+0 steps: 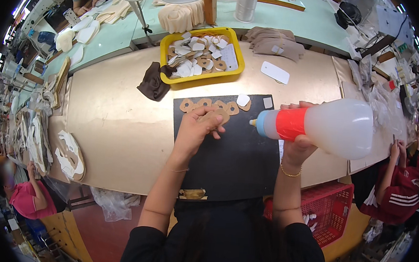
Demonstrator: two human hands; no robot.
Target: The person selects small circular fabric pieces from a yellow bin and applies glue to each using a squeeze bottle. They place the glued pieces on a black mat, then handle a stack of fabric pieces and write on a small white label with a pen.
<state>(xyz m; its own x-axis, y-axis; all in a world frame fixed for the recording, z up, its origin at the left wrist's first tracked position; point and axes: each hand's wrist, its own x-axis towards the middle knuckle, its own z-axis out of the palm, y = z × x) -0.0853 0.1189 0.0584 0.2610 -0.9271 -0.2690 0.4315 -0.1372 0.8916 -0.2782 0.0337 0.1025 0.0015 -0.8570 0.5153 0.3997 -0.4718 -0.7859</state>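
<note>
My right hand (300,147) is wrapped round a large translucent squeeze bottle (340,127) with a red band and a pale blue cap. The bottle lies almost level, its yellowish nozzle pointing left toward my other hand. Between the fingers of my left hand (197,125) is a small tan cut-out piece (224,116), partly covered by those fingers. The nozzle is apart from this piece. Beneath both hands lies a black board (231,167). Along its far edge runs a row of tan pieces with holes (204,102), beside a white rounded piece (243,100).
Beyond the board stands a yellow tray (241,64) heaped with white and tan pieces. A dark brown cloth (154,82) touches its left side. Stacked tan panels (275,41) and a white card (275,72) lie to the right. A red crate (333,214) sits below the table's right edge.
</note>
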